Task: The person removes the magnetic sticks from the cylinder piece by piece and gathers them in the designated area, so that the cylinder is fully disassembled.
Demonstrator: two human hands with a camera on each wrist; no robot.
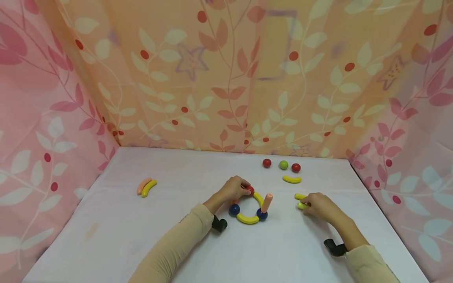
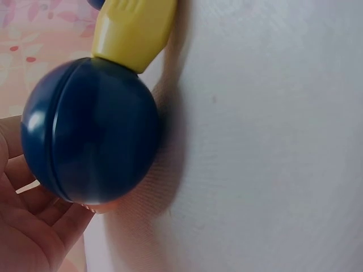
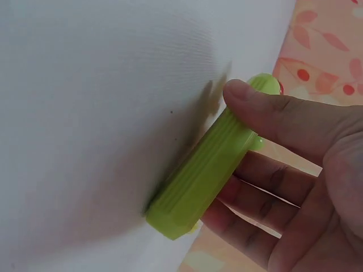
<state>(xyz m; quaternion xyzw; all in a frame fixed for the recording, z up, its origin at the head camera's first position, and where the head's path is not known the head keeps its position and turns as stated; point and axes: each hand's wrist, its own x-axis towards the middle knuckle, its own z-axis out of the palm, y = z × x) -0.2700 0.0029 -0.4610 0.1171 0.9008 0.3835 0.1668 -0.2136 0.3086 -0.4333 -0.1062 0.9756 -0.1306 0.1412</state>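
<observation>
A ring of toy pieces lies on the white table: a red ball (image 1: 250,190), blue balls (image 1: 234,210) and curved yellow rods (image 1: 247,219). A peach rod (image 1: 267,203) rises from the right-hand blue ball. My left hand (image 1: 231,189) grips the ring at the red ball. In the left wrist view a blue ball (image 2: 93,133) hides part of that hand. My right hand (image 1: 320,205) pinches a light green rod (image 3: 204,167) between thumb and fingers, low over the table. Just beyond it lies a yellow rod (image 1: 300,196).
Two red balls (image 1: 267,163) and a green ball (image 1: 283,165) sit at the back right, with a curved yellow rod (image 1: 291,179) in front of them. At left, a peach rod (image 1: 143,186) lies beside a yellow one (image 1: 149,188). Patterned curtains (image 1: 226,78) enclose the table.
</observation>
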